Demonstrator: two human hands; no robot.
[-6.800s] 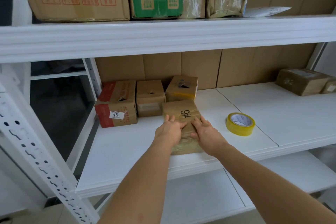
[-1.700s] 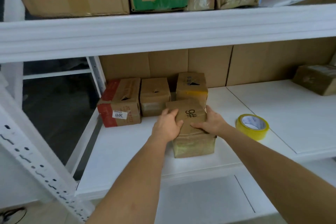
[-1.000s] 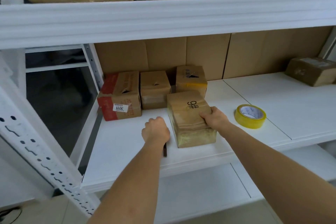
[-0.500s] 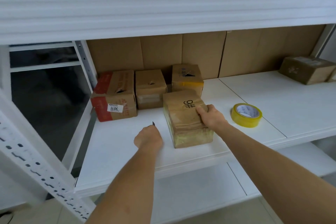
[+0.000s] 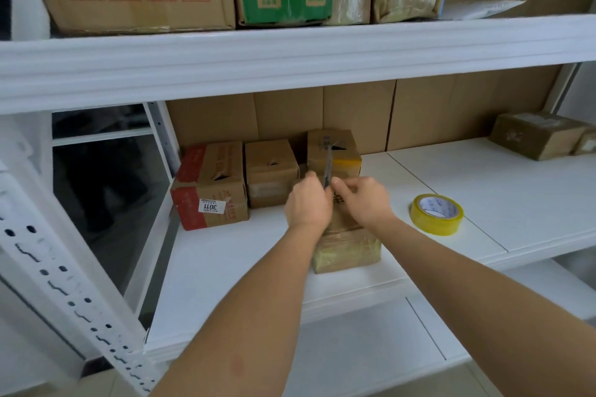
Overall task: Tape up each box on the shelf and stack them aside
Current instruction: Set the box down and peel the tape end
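Fingers of your left hand (image 5: 308, 203) are curled round a thin dark tool (image 5: 327, 167) that points up and away, and your right hand (image 5: 362, 201) pinches at the same tool, both over the near taped box (image 5: 346, 250) at the shelf's (image 5: 225, 267) front edge. Just right lies the yellow tape roll (image 5: 437, 214). Behind, three small boxes (image 5: 271, 172) line the cardboard back.

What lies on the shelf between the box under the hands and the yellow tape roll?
Nothing: in the head view, only bare white shelf separates the box from the yellow tape roll.
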